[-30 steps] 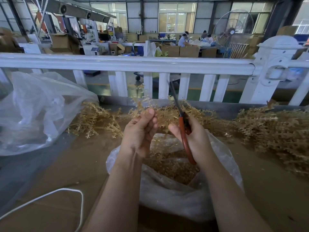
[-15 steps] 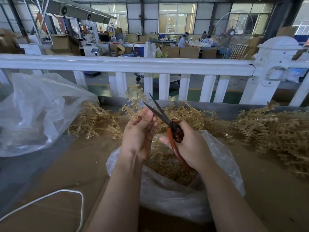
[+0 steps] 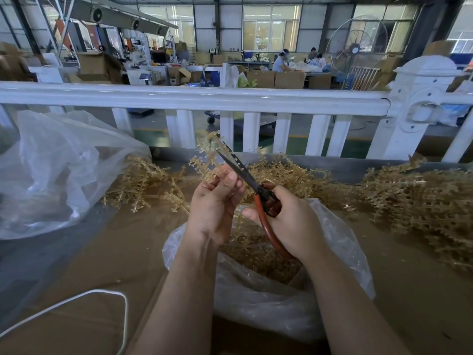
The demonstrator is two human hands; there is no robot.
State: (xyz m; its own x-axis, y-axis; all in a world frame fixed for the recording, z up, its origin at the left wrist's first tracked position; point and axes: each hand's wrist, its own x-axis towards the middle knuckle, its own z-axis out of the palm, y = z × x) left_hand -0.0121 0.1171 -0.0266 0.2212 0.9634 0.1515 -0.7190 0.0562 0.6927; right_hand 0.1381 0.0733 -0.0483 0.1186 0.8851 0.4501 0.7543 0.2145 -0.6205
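1. We are in a factory workshop: beyond the white railing (image 3: pixel 230 98) a long hall opens, with tall windows (image 3: pixel 271 26) and steel framing overhead.
2. Behind that railing, cardboard boxes (image 3: pixel 289 79) stand in rows, and people (image 3: pixel 281 62) sit working at a table.
3. Past the railing's right post we see a large industrial fan (image 3: pixel 354 49).
4. On our side of the railing, heaps of tan plastic sprigs (image 3: pixel 422 201) and clear plastic bags (image 3: pixel 51 175) lie on a cardboard-covered bench (image 3: pixel 115 239).

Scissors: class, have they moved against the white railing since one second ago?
Yes. The scissors have swung leftward: blades once upright across the white railing now slant toward the plastic sprig held by the left hand.
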